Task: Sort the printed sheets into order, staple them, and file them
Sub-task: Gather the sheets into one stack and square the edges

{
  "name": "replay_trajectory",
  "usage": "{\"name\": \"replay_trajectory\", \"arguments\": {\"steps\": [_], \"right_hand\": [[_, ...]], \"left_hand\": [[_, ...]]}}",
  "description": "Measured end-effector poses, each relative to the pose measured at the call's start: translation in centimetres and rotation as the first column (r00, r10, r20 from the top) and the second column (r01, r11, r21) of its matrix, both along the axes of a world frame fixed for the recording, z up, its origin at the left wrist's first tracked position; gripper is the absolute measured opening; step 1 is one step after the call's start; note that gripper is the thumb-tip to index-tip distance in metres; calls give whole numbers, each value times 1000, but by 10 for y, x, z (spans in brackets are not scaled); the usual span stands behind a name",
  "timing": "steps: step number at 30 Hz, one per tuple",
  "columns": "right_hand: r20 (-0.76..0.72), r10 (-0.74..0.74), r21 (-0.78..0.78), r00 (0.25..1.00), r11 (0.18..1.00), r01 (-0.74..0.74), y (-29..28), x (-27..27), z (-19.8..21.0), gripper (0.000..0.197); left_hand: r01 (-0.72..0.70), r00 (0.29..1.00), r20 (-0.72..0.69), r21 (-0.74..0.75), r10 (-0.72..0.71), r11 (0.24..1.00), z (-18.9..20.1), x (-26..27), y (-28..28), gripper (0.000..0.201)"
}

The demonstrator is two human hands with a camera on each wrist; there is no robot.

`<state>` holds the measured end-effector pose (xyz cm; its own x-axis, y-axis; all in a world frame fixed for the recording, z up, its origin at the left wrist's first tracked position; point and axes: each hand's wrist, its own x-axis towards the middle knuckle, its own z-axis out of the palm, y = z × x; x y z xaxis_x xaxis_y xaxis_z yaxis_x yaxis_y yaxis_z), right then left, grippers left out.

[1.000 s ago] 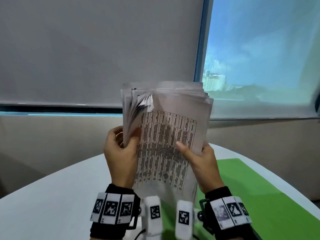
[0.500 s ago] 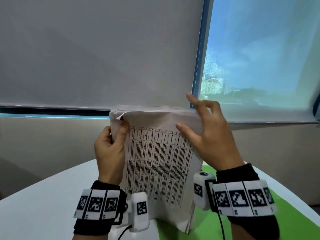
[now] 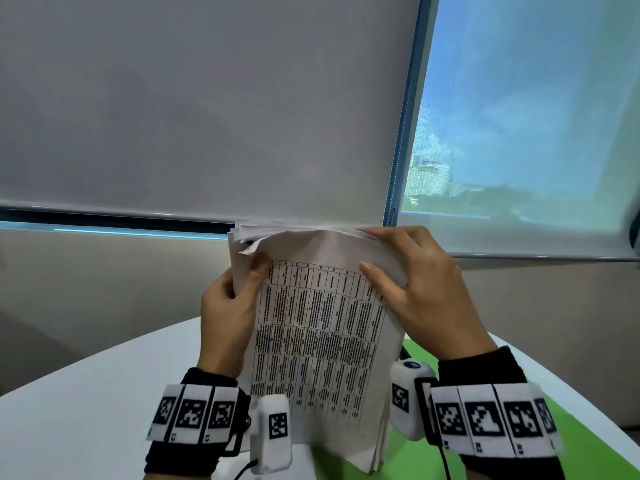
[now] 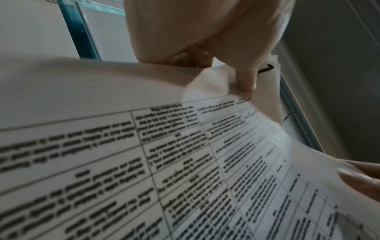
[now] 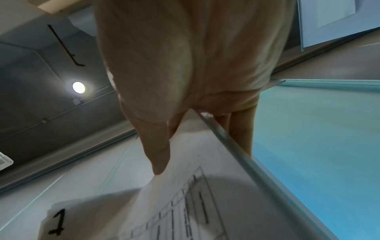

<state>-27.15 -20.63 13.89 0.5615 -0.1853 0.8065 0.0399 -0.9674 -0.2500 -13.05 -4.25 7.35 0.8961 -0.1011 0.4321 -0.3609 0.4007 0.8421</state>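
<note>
A thick stack of printed sheets (image 3: 322,334) stands upright in front of me, its front page a black-lined table of text (image 4: 185,162). My left hand (image 3: 227,306) grips the stack's upper left edge, thumb on the front page. My right hand (image 3: 415,289) holds the upper right corner, thumb on the front and fingers curled over the top edge (image 5: 226,134). A handwritten "1" (image 5: 56,222) marks the front page's top left corner, which curls forward. The stack's lower end hangs above the table (image 3: 86,410).
A white rounded table runs across the foreground, with a green mat (image 3: 588,438) on its right part under my right wrist. Behind are a grey roller blind (image 3: 207,116) and a window (image 3: 519,133). No stapler or folder is in view.
The stack has come lower and is squared up from its fanned state. My right hand moved from the lower right side up to the top right corner and now closes over it.
</note>
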Motion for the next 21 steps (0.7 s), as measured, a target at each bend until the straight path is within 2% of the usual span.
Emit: {"name": "replay_trajectory", "arguments": {"steps": [1,3,5,6,7,8,9,10,12,14,16,18,21], "right_hand": [[10,0,-7,1000,1000,0,0,1,0,46],[67,22,25,998,999,-24,-1,2,-2,65],[165,143,227,976,958,-178,-7,2,-9,88],[197,226,382,954,879,-287,-10,1,-15,91],[206,320,536,925,754,-380,-13,1,-23,86],[190,410,663,892,617,-425,-16,2,-32,73],[155,468,748,870,520,-413,-16,5,-41,55],[135,492,785,860,477,-396,-14,9,-49,39],[183,432,778,883,485,-399,-10,18,-56,24],[301,359,753,884,479,-451,-8,24,-51,25],[359,343,713,868,499,-492,-11,27,-46,36],[353,307,648,884,601,-468,-14,27,-46,61],[359,150,408,921,863,-299,-14,22,-41,96]], "left_hand": [[7,1000,-4,11,-7,1000,-1,-1,-1,34],[18,1000,-13,19,-18,1000,-4,-1,-1,31],[36,999,-30,8,-36,999,-5,0,0,31],[48,998,-33,5,-48,999,-5,0,1,32],[60,998,-35,5,-60,998,-5,0,2,33],[72,997,-41,7,-72,997,-6,0,2,35],[86,995,-47,11,-85,996,-6,-1,1,37],[93,995,-49,16,-92,996,-6,-2,-1,37],[78,996,-35,16,-77,997,-1,-4,-6,35],[30,999,-10,-9,-30,1000,5,-5,-12,33],[-15,1000,17,-37,16,999,11,-5,-14,37],[-57,998,36,-36,58,998,8,-2,-13,47],[-75,995,64,13,74,997,0,1,-12,46]]}}
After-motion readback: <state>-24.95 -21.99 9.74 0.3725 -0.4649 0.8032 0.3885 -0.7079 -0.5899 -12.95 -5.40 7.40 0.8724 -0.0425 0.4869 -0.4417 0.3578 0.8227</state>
